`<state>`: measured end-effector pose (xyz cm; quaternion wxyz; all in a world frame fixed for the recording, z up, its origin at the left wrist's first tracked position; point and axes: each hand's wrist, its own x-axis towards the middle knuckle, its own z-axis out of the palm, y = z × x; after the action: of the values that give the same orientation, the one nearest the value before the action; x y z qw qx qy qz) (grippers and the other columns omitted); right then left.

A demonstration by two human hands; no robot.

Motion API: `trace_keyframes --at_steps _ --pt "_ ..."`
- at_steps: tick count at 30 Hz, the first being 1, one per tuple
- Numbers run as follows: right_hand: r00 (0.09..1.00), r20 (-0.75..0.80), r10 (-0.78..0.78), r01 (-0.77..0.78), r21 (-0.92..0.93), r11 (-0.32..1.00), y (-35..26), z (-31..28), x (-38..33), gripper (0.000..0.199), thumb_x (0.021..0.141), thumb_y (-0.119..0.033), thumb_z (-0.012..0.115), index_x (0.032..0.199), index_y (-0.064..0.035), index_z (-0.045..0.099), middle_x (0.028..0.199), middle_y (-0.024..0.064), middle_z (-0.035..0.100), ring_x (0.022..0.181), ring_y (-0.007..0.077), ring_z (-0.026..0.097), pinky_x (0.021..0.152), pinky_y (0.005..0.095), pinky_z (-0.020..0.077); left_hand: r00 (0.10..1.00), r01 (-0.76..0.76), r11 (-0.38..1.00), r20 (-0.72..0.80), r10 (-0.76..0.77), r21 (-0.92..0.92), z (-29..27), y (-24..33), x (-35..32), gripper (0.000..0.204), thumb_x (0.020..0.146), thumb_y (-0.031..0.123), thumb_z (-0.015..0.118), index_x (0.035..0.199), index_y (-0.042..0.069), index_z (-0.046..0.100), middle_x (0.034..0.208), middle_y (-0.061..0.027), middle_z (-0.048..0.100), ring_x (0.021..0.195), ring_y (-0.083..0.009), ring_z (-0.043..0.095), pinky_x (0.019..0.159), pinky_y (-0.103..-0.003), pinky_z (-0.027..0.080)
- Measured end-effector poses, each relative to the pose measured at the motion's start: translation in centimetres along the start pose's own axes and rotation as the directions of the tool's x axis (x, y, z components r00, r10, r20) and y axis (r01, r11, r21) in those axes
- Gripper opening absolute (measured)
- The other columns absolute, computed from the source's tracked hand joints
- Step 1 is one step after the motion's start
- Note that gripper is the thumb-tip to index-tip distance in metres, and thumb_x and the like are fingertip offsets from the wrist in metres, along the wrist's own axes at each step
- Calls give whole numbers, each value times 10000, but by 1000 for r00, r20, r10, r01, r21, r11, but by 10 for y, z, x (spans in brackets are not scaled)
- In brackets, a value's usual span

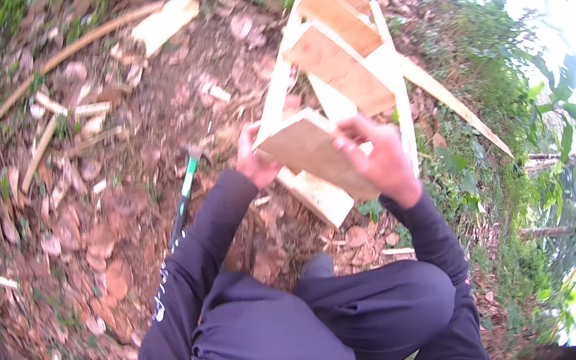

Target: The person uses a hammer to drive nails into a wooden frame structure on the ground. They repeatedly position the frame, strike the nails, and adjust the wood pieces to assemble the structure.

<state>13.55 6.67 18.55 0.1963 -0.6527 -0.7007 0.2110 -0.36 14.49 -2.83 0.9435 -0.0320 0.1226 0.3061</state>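
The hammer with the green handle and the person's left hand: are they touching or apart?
Apart. The head view shows the hammer lying on the ground, with bare soil between it and the left hand, which grips the wooden frame.

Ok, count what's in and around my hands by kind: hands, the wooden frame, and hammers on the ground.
Hands: 2, left hand and right hand, both gripping the frame
Wooden frame: 1
Hammer, green handle, lying on the dirt: 1
Total: 4

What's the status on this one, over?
Both hands on the board: left hand at its left edge, right hand gripping its right side. Board sits in the wooden frame. Hammer on the ground, clear.
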Motion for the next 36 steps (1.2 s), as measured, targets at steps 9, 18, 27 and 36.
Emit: trace_keyframes --at_steps 9,18,27,36 --pt "990 -102 101 -130 -332 934 101 -34 28 328 963 -320 636 1042 -3 665 966 231 700 945 372 675 857 440 525 988 -62 997 135 68 -49 -26 11 27 569 1026 457 420 1349 2 528 747 -17 555 693 -158 557 685 -313 480" --pt "658 -233 716 -578 453 679 228 -26 38 307 952 -222 614 1123 1 490 733 30 534 532 109 545 454 281 464 953 -75 997 293 76 -16 -21 39 36 581 1049 453 416 1419 8 471 649 34 418 591 -111 364 505 -274 331" --pt "675 -112 729 -265 886 382 262 -9 -11 157 1012 -199 545 986 -69 460 668 -1 445 444 88 426 389 262 374 967 -40 883 242 -84 468 155 50 30 531 1061 385 422 1419 -4 461 625 -2 497 563 -125 474 508 -272 416" --pt "747 -119 654 295 941 -165 217 89 32 165 1066 -267 497 1037 -114 442 709 -6 416 485 89 402 414 254 354 1000 -2 270 3 -4 963 341 -9 37 456 1007 382 539 1246 -3 593 561 11 487 423 -78 497 386 -202 436"
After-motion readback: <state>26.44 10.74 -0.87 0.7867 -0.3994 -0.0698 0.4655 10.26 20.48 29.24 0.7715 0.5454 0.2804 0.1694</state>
